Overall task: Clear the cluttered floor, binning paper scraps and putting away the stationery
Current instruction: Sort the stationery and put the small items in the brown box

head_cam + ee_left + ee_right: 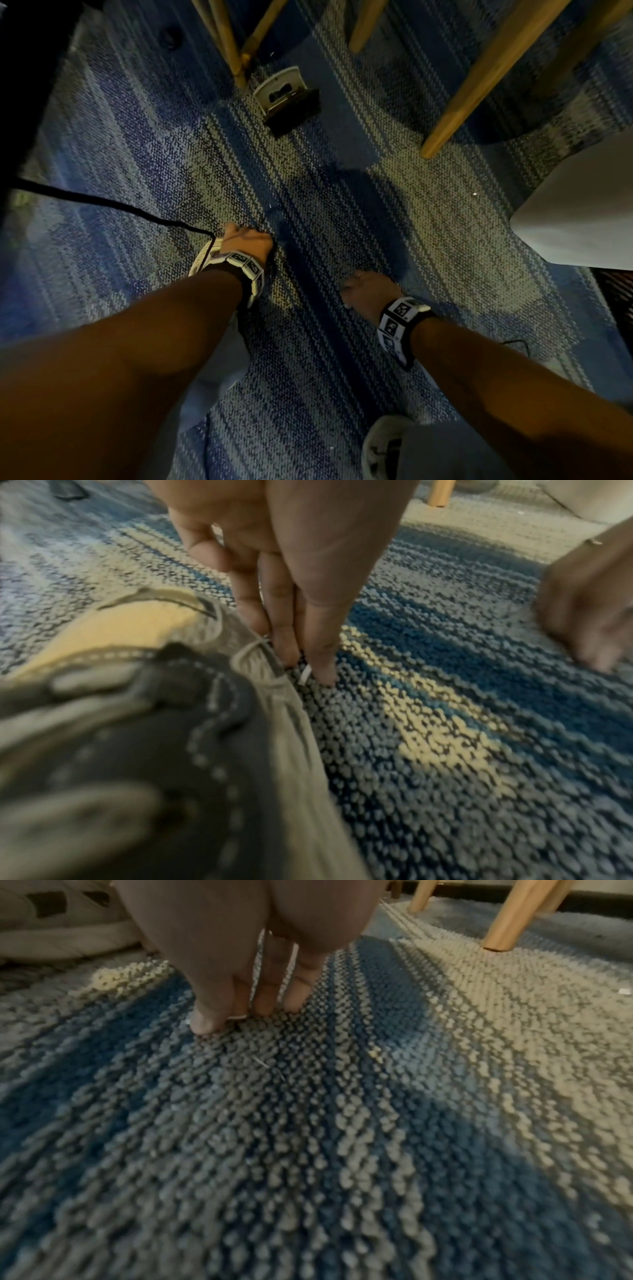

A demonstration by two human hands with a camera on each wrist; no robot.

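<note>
- The blue and cream striped carpet [322, 212] filled the floor under both hands.
- Wooden chair legs [479, 85] stood well beyond the fingers, at the far side of the carpet.
- A grey and black shoe [143, 710] lay just beside the left fingers, its lace touching them.
- A small white and black object [286, 99], too dim to name, sat on the carpet well ahead of the left fingers, near one chair leg.
- The left hand [248, 241] pointed straight down, its fingers [322, 653] extended together with tips pressing the carpet against a tiny white paper scrap [304, 675].
- The right hand [366, 289] also pointed down, fingers [205, 1015] straight and released, tips touching the carpet; a white sliver at the tips was too small to identify.
- Another paper speck [384, 998] lay well to the right of the right fingers.
</note>
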